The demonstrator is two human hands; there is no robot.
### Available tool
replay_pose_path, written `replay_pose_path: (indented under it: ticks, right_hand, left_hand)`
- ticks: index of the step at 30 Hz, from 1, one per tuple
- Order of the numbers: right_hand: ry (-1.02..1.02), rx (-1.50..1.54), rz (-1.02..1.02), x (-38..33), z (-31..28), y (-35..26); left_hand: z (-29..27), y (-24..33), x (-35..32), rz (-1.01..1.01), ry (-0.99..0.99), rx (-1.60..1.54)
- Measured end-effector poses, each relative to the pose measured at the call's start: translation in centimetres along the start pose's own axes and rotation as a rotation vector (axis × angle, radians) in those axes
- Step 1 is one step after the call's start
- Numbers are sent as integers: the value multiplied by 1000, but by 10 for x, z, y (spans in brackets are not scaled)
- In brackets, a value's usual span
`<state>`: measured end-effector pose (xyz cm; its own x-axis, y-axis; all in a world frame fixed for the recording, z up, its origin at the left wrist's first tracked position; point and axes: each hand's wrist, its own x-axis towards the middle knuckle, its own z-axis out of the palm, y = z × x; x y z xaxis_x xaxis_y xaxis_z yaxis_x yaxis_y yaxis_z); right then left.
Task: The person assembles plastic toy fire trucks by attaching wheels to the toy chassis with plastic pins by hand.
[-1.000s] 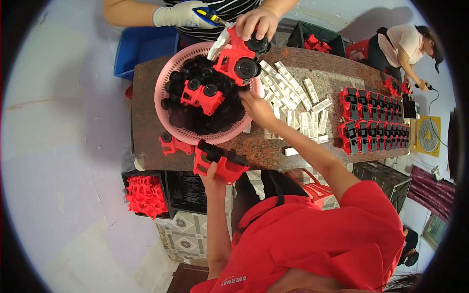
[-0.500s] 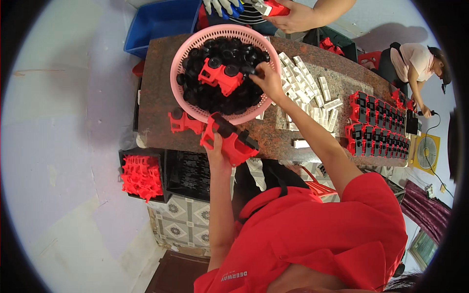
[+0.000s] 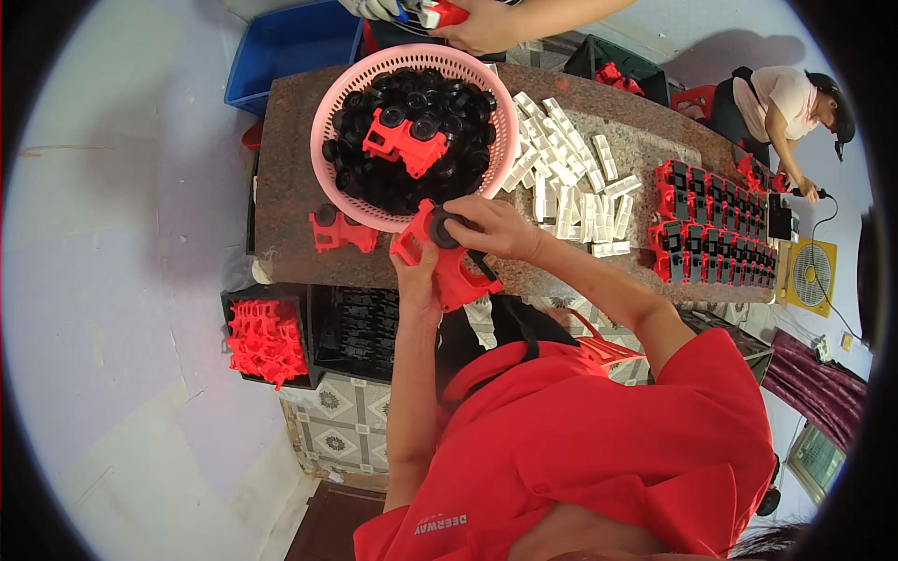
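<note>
At the near edge of the speckled brown table [image 3: 290,178], just below the pink basket [image 3: 320,140], I hold a red plastic truck body [image 3: 456,286] tilted in my left hand [image 3: 416,271], fingers closed around its left end. My right hand [image 3: 491,229] is bent over the same piece, its fingers gripping a black wheel [image 3: 442,227] against the body's upper part (whether the wheel is seated, I can't tell). The basket is heaped with black wheels [image 3: 412,192], and another red body [image 3: 407,145] with two wheels lies on top of them. To my left, a third red body [image 3: 341,234] rests on the table near the basket. White ribbed pieces [image 3: 561,150] lie scattered to the right, and beyond them red-and-black units [image 3: 716,224] stand in two rows. Across from me, a co-worker's bare hand [image 3: 482,26] holds a red-and-white part.
</note>
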<state>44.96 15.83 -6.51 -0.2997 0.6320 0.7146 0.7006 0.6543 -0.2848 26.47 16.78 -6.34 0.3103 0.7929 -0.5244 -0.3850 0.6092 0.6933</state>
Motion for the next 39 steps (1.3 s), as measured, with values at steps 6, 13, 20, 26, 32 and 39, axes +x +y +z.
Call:
replay_pose_path:
  ticks: [6, 13, 20, 26, 32, 39]
  right_hand:
    - [-23, -37, -56, -7, -4, 0]
    - [4, 17, -82, 2, -5, -1]
    - [-192, 523, 366, -4, -17, 2]
    - [-354, 1159, 1311, -4, -9, -18]
    - [-291, 1123, 1268, -5, -17, -27]
    - [-170, -751, 591, -11, 37, 157]
  left_hand:
    - [2, -3, -4, 27, 32, 109]
    - [-7, 1, -5, -217, -56, -99]
    - [4, 7, -8, -124, 102, 63]
    - [11, -7, -17, 7, 68, 133]
    - [5, -21, -24, -20, 116, 114]
    - [12, -18, -13, -78, 148, -48]
